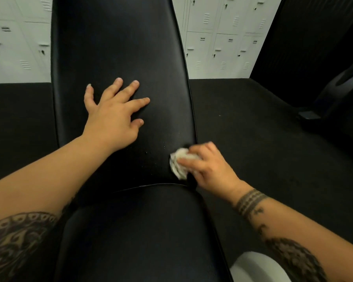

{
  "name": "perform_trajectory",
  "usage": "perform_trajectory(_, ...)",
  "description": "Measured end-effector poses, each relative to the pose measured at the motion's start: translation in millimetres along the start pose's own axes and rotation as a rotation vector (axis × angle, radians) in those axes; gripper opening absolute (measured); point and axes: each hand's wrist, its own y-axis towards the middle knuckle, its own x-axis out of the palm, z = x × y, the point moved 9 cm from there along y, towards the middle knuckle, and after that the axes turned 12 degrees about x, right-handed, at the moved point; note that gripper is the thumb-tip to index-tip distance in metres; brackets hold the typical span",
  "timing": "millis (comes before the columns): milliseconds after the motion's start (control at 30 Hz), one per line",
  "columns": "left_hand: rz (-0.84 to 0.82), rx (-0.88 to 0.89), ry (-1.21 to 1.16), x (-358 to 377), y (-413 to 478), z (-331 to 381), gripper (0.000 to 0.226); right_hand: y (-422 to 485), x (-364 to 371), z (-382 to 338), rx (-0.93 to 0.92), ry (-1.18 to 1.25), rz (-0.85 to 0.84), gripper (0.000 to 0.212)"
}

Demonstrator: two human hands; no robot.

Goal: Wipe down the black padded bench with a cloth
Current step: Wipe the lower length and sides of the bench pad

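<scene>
The black padded bench [118, 41] runs away from me down the middle of the head view, in two pads split by a seam near the lower centre. My left hand [113, 110] rests flat on the far pad with fingers spread. My right hand [204, 165] grips a crumpled white cloth [178, 164] and holds it against the far pad's right edge, just above the seam. A few small specks or droplets show on the pad left of the cloth.
Dark carpet floor [263, 129] lies on both sides of the bench. White lockers [218, 37] line the back wall. A black machine part [338, 84] stands at the right. A white rounded object [253, 269] sits at the bottom right.
</scene>
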Motion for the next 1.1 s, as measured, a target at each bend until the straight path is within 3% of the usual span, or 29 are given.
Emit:
perform_trajectory(133,0.000,0.013,0.004,-4,1,0,0.054,35,-4,-3,0.181,0.083,0.189,0.044)
perform_trajectory(300,0.080,-0.027,-0.032,-18,-6,-23,0.049,-31,27,-9,-0.072,0.067,-0.117,0.038)
perform_trajectory(400,0.081,-0.071,-0.043,-23,-10,-40,0.050,-24,23,4,-0.064,0.027,-0.070,0.046)
perform_trajectory(533,0.053,-0.058,-0.040,-20,-5,-39,0.053,38,-9,24,0.263,0.194,0.259,0.036)
perform_trajectory(633,0.077,0.099,-0.042,-19,18,-5,0.051,97,-29,49,0.626,0.371,0.379,0.037)
perform_trajectory(700,0.019,0.182,-0.042,-12,44,21,0.054,124,-30,66,0.854,0.559,0.331,0.040)
perform_trajectory(800,-0.142,0.125,-0.038,6,74,38,0.057,123,-25,71,0.990,0.699,0.247,0.031)
perform_trajectory(900,-0.208,0.082,0.015,17,81,40,0.057,84,-12,76,1.140,0.823,0.174,0.036)
perform_trajectory(1100,-0.251,0.078,0.050,17,81,44,0.064,9,18,65,1.338,0.807,0.022,0.052)
